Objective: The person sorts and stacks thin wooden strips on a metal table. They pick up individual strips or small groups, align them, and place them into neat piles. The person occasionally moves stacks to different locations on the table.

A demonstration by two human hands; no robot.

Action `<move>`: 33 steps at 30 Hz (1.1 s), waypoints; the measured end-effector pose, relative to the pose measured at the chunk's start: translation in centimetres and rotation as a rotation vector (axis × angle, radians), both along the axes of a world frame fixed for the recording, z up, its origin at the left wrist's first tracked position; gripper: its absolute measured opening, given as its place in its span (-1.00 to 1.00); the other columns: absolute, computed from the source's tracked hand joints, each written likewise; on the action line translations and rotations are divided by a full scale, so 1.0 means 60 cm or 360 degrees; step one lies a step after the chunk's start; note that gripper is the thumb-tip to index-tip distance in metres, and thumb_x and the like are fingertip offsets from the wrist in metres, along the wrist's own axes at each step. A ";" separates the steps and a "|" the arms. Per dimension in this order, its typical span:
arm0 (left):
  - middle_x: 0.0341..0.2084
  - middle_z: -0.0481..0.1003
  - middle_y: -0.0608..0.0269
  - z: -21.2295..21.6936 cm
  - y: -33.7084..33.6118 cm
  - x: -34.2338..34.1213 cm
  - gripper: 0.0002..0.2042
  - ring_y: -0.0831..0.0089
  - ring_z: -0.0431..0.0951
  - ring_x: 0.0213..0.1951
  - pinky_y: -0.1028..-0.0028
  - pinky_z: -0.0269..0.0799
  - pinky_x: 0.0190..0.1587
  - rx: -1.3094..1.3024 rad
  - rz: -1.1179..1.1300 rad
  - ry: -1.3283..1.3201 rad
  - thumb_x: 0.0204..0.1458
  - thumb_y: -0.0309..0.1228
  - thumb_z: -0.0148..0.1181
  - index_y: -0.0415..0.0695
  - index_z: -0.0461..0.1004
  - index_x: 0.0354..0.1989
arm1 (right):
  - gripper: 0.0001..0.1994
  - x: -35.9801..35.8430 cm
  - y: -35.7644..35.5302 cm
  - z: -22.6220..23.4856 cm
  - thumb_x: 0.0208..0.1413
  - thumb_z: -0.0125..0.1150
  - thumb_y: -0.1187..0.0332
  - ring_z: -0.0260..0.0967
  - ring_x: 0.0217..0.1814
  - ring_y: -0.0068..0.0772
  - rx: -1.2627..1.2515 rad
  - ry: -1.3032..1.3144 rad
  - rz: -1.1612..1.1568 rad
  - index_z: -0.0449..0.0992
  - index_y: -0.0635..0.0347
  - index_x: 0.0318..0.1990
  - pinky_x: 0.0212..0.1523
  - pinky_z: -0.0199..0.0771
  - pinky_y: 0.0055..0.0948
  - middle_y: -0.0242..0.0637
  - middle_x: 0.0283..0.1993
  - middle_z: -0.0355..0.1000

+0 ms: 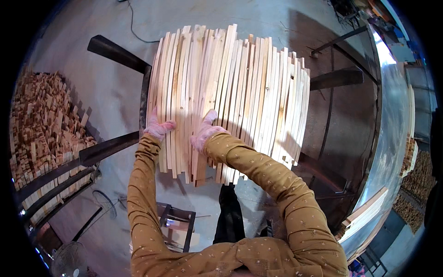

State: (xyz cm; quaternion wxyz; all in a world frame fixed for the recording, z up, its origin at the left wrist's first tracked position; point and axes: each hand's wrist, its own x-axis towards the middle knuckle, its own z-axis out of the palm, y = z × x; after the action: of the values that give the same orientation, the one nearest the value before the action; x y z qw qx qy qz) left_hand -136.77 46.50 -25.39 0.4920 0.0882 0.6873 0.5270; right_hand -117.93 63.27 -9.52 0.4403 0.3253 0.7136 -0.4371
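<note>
A wide row of pale wooden strips [244, 92] lies side by side in front of me, their ends uneven. My left hand [159, 127], in a pink glove, grips the strips at the row's left edge. Its thumb lies across their top and its other fingers are largely hidden. Farther right, my right hand [206, 132], also gloved in pink, grips strips near their close ends, with its thumb pointing away from me over the wood. The right hand's other fingers are partly hidden.
Dark metal bars of a rack [117, 53] jut out on both sides of the row. At far left is a big heap of short wood pieces [46, 124]. A metal-topped table [390, 124] stands at right with boards [364, 214] on it. Near my legs is a small metal frame [189, 231].
</note>
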 end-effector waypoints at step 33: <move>0.14 0.39 -0.20 0.074 0.067 0.011 -0.26 0.04 0.43 0.16 0.28 0.31 0.24 -0.0988 -0.0826 0.1458 0.04 -0.03 0.27 -0.28 0.22 0.29 | -0.74 0.174 -0.023 0.049 0.03 0.12 0.35 0.35 -0.52 -0.38 0.0573 0.0825 -0.0819 0.22 0.24 -0.21 -0.48 0.45 -0.31 -0.28 -0.54 0.29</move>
State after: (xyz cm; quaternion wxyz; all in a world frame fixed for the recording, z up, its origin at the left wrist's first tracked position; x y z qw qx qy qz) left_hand -136.09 50.54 -20.93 0.2615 0.3230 0.9066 0.0735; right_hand -107.51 61.87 -6.56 0.0581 0.4441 0.7614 -0.4687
